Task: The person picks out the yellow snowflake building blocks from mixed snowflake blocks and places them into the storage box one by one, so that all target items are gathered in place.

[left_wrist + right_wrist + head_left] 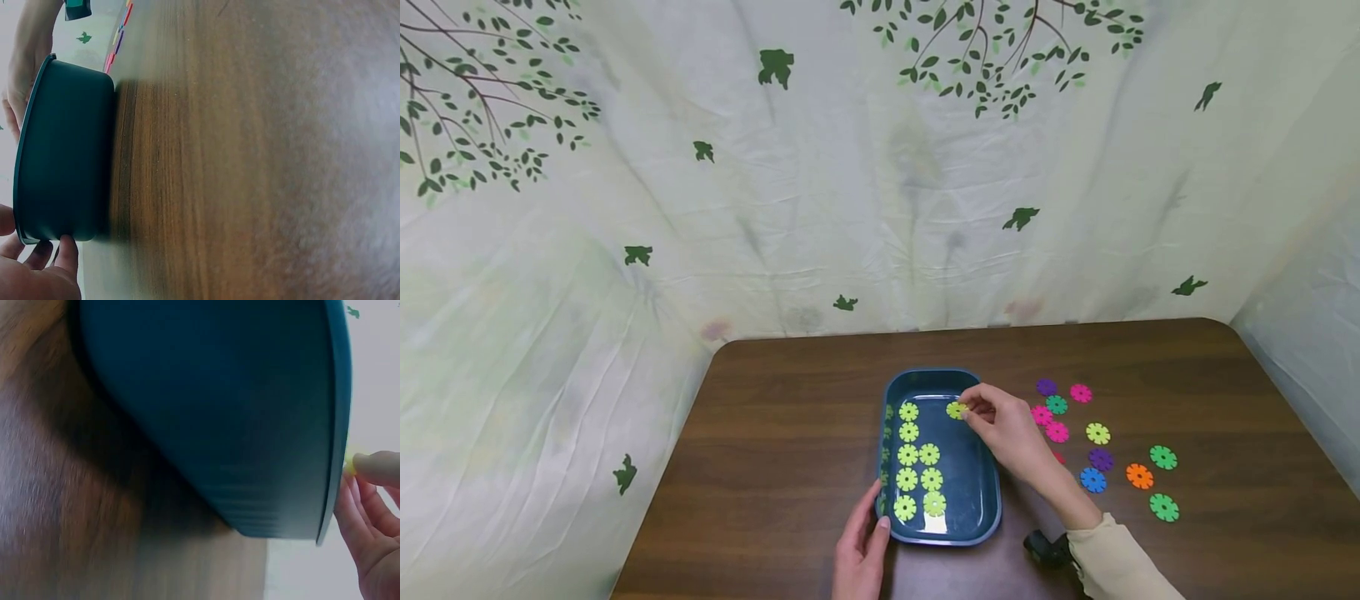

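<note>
A dark blue rectangular tray (pixel 966 475) stands on the table, with several yellow flower-shaped discs (pixel 908 454) laid in two columns on its left side. My right hand (pixel 1006 425) is over the tray's far right part and pinches one yellow flower-shaped disc (pixel 956 410) between thumb and fingers. In the right wrist view that disc shows as a yellow edge at the fingertips, just past the rim. My left hand (pixel 860 550) holds the tray's near left side; the left wrist view shows its thumb by the rim and its fingers (pixel 67 253) against the outer wall.
Right of the tray lie loose flower-shaped discs in pink, purple, green, blue, orange and yellow (pixel 1097 432). A black object (pixel 1047 550) sits by the right sleeve. Behind the brown wooden table (pixel 797 417) hangs a pale cloth (pixel 850 183) with leaf and bird prints.
</note>
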Demonstrator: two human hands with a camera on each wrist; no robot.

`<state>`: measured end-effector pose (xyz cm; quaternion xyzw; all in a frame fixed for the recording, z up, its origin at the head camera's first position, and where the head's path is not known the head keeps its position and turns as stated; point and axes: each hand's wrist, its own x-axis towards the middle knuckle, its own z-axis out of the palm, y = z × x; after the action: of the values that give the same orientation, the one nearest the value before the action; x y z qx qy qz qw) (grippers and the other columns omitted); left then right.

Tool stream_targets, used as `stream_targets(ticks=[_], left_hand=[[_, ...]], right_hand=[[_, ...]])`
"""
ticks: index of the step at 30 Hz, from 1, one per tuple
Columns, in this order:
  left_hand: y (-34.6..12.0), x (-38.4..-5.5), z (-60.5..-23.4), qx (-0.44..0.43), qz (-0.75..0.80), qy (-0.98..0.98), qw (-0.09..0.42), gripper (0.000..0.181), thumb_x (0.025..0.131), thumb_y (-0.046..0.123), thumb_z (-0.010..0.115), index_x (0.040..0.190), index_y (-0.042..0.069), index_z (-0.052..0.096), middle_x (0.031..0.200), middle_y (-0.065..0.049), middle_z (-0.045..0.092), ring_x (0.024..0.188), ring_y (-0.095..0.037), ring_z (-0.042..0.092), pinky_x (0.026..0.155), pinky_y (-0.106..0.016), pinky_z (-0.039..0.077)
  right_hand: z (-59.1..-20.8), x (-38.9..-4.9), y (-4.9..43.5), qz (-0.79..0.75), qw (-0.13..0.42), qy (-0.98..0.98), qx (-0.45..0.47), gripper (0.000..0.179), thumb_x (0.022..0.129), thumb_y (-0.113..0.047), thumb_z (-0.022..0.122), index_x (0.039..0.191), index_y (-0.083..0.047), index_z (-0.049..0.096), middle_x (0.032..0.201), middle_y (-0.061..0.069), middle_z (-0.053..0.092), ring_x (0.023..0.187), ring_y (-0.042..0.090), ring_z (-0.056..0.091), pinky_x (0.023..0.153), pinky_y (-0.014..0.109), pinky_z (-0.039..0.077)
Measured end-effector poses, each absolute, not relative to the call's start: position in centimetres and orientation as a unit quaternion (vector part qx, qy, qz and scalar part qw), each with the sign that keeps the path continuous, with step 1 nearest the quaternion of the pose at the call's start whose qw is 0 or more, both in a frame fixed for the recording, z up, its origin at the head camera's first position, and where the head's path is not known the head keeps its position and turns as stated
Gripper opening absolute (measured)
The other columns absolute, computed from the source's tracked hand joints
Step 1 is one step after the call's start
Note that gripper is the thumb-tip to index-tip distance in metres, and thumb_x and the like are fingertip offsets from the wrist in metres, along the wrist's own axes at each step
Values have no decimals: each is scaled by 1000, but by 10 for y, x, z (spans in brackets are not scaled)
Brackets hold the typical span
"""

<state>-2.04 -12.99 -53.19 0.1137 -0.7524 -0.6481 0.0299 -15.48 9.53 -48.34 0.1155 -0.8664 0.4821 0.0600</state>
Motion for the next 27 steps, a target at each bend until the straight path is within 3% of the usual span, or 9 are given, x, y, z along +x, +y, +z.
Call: stream_targets(ticks=[4, 27], left_hand=[[-130, -20, -531, 115, -651, -750, 29, 45, 98, 5, 57, 142, 13, 53, 145, -10, 49, 135, -27, 42, 98, -12, 35], [-130, -19, -532, 111, -656, -746, 33, 45, 97, 4, 58, 141, 13, 53, 145, -10, 50, 134, -24, 42, 100, -13, 35]], right_hand=[[-485, -156, 88, 483, 49, -867, 113, 20, 87, -5, 75, 101, -17, 68, 91, -5, 64, 80, 12, 60, 72, 25, 56], [-494, -176, 68, 476, 11, -866, 151, 18, 86, -6, 75, 101, -16, 70, 90, -8, 64, 80, 10, 59, 72, 27, 56]])
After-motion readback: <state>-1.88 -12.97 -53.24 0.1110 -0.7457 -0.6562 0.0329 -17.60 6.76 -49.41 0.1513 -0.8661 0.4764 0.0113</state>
